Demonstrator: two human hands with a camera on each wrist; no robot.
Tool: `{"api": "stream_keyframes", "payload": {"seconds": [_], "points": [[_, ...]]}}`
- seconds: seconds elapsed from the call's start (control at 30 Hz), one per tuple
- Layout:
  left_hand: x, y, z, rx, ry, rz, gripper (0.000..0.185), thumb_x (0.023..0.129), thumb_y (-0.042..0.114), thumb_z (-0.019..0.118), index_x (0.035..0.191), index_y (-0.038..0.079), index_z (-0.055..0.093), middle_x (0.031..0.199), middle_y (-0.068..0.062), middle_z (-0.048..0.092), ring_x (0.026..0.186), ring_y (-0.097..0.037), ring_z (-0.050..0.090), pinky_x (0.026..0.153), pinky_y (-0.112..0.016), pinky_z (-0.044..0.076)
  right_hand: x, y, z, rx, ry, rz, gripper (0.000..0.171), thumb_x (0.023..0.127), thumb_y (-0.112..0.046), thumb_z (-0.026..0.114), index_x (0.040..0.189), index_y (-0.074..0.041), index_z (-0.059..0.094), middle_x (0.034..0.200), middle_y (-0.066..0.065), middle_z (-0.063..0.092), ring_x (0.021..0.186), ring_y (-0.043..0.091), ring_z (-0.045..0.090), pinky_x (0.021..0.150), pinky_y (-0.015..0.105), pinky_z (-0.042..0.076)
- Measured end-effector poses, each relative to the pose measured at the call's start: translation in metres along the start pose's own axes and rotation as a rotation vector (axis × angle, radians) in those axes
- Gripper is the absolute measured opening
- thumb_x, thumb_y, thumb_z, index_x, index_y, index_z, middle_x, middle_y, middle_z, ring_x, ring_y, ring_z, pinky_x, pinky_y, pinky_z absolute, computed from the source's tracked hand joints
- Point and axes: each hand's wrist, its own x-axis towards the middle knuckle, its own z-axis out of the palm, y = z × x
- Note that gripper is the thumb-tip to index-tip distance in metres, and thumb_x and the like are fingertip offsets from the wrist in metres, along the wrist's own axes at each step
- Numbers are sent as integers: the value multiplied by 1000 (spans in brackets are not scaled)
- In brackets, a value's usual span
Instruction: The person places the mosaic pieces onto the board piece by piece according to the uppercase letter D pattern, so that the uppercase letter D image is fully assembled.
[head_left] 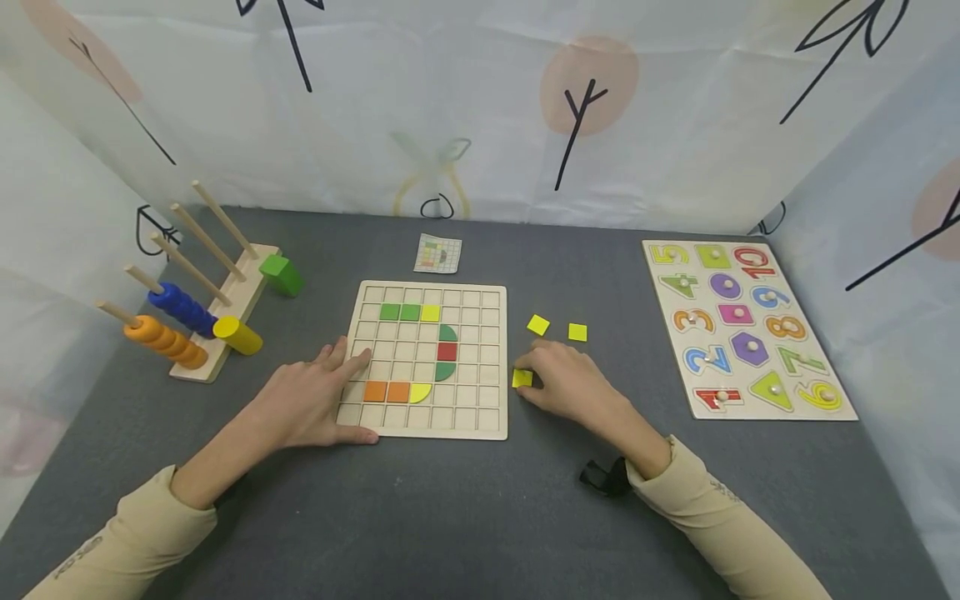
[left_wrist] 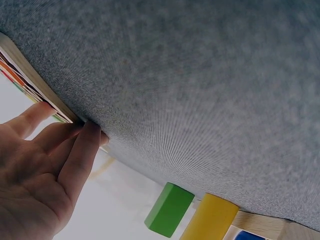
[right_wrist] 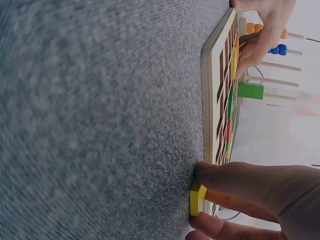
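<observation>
Yellow square tile (head_left: 522, 377): pinched between the thumb and fingers of the right hand (head_left: 572, 385), lying on the grey felt surface (head_left: 480, 517) just beside the right edge of the wooden grid board (head_left: 497, 425). The right wrist view shows the same tile (right_wrist: 198, 198) clamped edge-on between the fingertips (right_wrist: 235, 179), close to the board's side (right_wrist: 208, 115).

Loose tiles: two more yellow square tiles lie on the surface to the right of the board, one tilted (head_left: 537, 324) and one squarer to the view (head_left: 577, 332). This gives three yellow tiles outside the board.

Left hand (head_left: 315, 400): fingers are straight and spread, resting flat on the lower left corner of the board; it holds nothing.

Board contents: two green squares (head_left: 400, 312), one yellow square (head_left: 430, 312), two green quarter-round pieces (head_left: 447, 334), one red square (head_left: 447, 351), two orange squares (head_left: 386, 391) and one yellow quarter-round piece (head_left: 419, 392).

Other items: one small printed pattern card (head_left: 438, 253) lies behind the board. One wooden peg rack (head_left: 225, 321) with five pegs stands at the left, carrying orange rings (head_left: 165, 342) and blue rings (head_left: 182, 308); one yellow cylinder (head_left: 237, 334) and one green block (head_left: 281, 274) lie against it. One number puzzle board (head_left: 746, 329) lies at the right.
</observation>
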Motion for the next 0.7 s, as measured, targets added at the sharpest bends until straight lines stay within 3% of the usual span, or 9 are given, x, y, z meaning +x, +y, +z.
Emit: {"api": "stream_keyframes", "payload": {"seconds": [0.17, 0.33, 0.57, 0.7], "points": [[0, 0, -1, 0, 2, 2, 114, 70, 82, 71, 153, 7, 47, 151, -38, 44, 129, -55, 57, 69, -50, 58, 1, 0, 1, 8, -1, -6, 28, 87, -10, 80, 115, -9, 78, 107, 5, 73, 79, 12, 55, 58, 23, 42], [0, 1, 0, -7, -5, -3, 115, 69, 83, 71, 152, 7, 47, 151, -38, 44, 129, -55, 57, 69, -50, 58, 3, -2, 1, 5, -2, -5, 28, 86, -10, 79, 114, -9, 79, 106, 5, 75, 69, 10, 48, 51, 22, 33], [0, 0, 0, -14, 0, -6, 115, 69, 82, 72, 152, 7, 48, 151, -38, 44, 129, -55, 57, 66, -47, 58, 7, -7, -4, 10, 37, -30, 26, 84, -9, 76, 109, -8, 80, 79, 2, 65, 57, 9, 36, 49, 22, 22], [0, 0, 1, -11, 6, -6, 115, 69, 82, 72, 152, 7, 48, 151, -38, 45, 128, -55, 58, 65, -46, 57, 9, -13, -6, 1, 62, -49, 26, 83, -10, 76, 108, -8, 80, 84, 3, 67, 61, 9, 40, 50, 21, 26]]}}
